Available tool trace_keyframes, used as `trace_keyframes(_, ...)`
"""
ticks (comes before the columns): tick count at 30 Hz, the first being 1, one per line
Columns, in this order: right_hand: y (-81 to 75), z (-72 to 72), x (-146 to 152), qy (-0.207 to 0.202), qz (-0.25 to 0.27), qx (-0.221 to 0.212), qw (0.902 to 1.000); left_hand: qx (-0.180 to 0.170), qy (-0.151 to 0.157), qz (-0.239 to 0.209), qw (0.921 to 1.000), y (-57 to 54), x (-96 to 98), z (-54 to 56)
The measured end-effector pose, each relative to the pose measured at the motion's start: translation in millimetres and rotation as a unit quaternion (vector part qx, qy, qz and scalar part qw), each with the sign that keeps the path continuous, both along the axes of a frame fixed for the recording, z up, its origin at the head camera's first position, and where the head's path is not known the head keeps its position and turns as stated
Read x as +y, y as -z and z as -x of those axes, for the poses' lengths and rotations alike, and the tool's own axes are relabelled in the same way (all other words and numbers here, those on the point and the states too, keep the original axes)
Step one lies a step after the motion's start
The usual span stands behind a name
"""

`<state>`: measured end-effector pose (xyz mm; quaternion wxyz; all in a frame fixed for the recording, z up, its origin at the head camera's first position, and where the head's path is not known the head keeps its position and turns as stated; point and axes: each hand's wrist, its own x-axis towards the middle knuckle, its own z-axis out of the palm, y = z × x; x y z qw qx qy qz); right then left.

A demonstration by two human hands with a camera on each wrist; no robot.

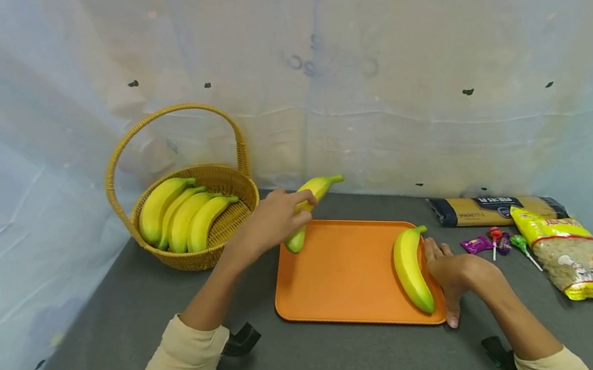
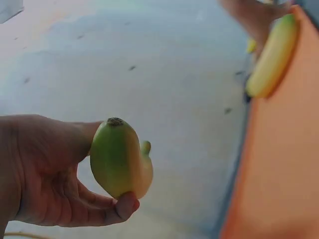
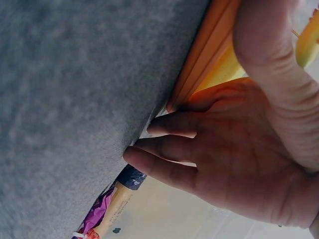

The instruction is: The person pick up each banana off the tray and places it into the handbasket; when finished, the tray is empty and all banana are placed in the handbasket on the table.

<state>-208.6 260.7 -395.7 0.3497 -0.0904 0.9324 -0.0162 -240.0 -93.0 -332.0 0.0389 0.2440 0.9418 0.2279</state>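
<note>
A yellow banana with a greenish end (image 1: 297, 240) is pinched between the thumb and fingers of my left hand (image 1: 273, 218), above the left edge of an orange tray (image 1: 343, 273). The left wrist view shows that banana (image 2: 117, 159) end-on in the left hand (image 2: 55, 169). Another banana (image 1: 412, 270) lies along the tray's right side. Beside it my right hand (image 1: 457, 276) rests against the tray's right edge, its fingers extended. In the right wrist view the right hand (image 3: 234, 154) touches the tray's rim (image 3: 199, 59) and holds nothing.
A wicker basket (image 1: 242, 186) with a tall handle stands at the left, with several bananas (image 1: 181, 217) inside. At the right lie a spaghetti pack (image 1: 482, 211), a yellow food bag (image 1: 580, 259), a purple-wrapped candy (image 1: 476, 245), a red lollipop (image 1: 495, 234) and a green lollipop (image 1: 519, 242).
</note>
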Motion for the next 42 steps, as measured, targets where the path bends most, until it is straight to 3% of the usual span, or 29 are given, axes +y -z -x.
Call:
trace_keyframes(3, 0.7, -1.2, 0.6, -0.002, 0.001, 0.000, 1.0000, 0.032, -0.012, -0.012, 0.9993, -12.6, -20.6, 0.3)
trace_keyframes(8, 1.3, -1.5, -0.3, 0.000, 0.009, 0.000, 1.0000, 0.069, -0.064, -0.014, 0.9954, -26.0, -55.5, 3.4)
trace_keyframes(16, 2.0, -0.2, -0.6, 0.005, 0.008, -0.003, 1.0000, 0.078, -0.176, -0.034, 0.9808, -30.5, -111.5, 12.0)
trace_keyframes(22, 1.4, -1.4, 0.9, -0.007, 0.001, 0.007, 0.9999, 0.075, -0.266, -0.035, 0.9606, -17.1, -138.0, 20.8)
trace_keyframes(30, 2.0, -1.2, -0.8, 0.000, 0.010, 0.004, 0.9999, 0.098, -0.334, 0.004, 0.9375, 11.6, -160.2, 37.4)
trace_keyframes(33, 2.3, -1.0, -0.3, 0.002, 0.008, 0.001, 1.0000, 0.085, -0.344, 0.020, 0.9350, 22.5, -165.8, 42.5)
trace_keyframes(37, 2.1, -3.3, 1.8, 0.001, 0.005, -0.001, 1.0000, 0.042, -0.348, 0.033, 0.9360, 33.7, -168.7, 46.8)
trace_keyframes(42, 0.6, -4.9, 2.7, -0.001, 0.003, 0.004, 1.0000, 0.025, -0.353, 0.028, 0.9349, 37.0, -170.6, 50.1)
